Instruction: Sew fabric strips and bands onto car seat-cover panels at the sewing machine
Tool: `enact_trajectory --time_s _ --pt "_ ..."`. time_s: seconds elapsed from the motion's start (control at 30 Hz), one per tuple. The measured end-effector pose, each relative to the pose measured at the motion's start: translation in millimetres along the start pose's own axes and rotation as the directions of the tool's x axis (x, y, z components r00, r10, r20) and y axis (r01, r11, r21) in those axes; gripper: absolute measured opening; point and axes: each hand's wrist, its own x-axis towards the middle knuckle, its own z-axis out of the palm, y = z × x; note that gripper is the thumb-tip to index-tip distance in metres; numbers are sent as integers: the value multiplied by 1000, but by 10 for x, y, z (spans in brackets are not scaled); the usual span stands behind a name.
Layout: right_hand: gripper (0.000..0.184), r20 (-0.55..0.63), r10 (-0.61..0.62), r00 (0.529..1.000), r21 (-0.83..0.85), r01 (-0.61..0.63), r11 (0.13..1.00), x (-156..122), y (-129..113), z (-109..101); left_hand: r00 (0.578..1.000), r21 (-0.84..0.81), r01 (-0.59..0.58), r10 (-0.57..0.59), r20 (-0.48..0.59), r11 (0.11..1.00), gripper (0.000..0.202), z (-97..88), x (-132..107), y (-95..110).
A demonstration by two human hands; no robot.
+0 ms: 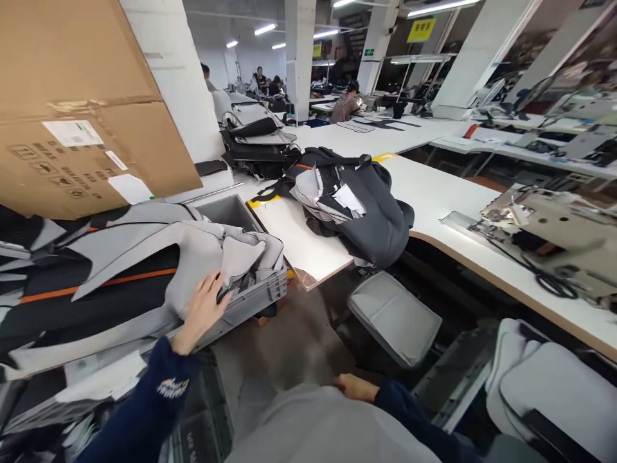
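Five fingers of the left hand (205, 305) lie loosely extended and slightly parted over a soft grey panel (190, 254), with no pinch to be seen; something dark shows beside the thumb, too small to make out. The right hand (357, 388) is curled at the person's lap, against grey cloth (308, 427), and whether its fingers grip that cloth I cannot tell.

Under and around the left hand, the grey panel spreads over a pile at the person's left and reaches the near side of a grey plastic bin (258, 298). A black piece with an orange strip (120, 281) shows within its curved outline. The panel looks light and limp, likely to fold and sag rather than slip or break. A flat grip near its broad part, with the other hand supporting a long tail, would probably keep it from creasing or dragging its neighbours along.

Beyond the bin, a dark padded bundle (373, 212) overhangs the corner of a white table (299, 241), above a grey seat (395, 315). A cardboard box (101, 83) stands behind the pile; a sewing machine (554, 225) sits far right.
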Motion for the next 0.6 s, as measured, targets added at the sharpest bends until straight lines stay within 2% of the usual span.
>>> enact_trajectory --time_s 0.07,0.13,0.17,0.23,0.3,0.4,0.47,0.53,0.6 --pt "8 -5 -10 1000 8 10 1000 137 22 -132 1000 7 16 -16 10 1000 60 193 539 337" --pt "17 -65 -22 998 32 24 999 333 -15 -378 995 47 57 -61 76 997 66 445 975 587" --pt "22 -101 -27 995 45 32 998 435 -47 -522 988 77 85 -93 119 993 69 587 1152 651" --pt "30 -166 -37 985 69 49 996 622 -122 -804 970 128 128 -150 189 984 69 891 1442 627" --pt "33 -213 -39 976 82 58 995 765 -184 -1039 956 145 145 -176 236 979 65 1209 1664 430" --pt "30 -263 -23 964 79 45 996 871 -190 -1335 938 121 161 -190 290 980 64 1705 1898 -30" --pt "25 -321 14 947 69 9 998 876 -123 -1582 916 76 223 -236 323 972 68 2045 2017 -354" --pt "22 -430 82 899 62 -61 996 856 -19 -1929 876 21 314 -299 379 949 73 2377 2148 -648" --pt "27 -570 157 807 59 -150 987 846 94 -2384 831 -30 377 -324 452 926 80 2656 2318 -884"
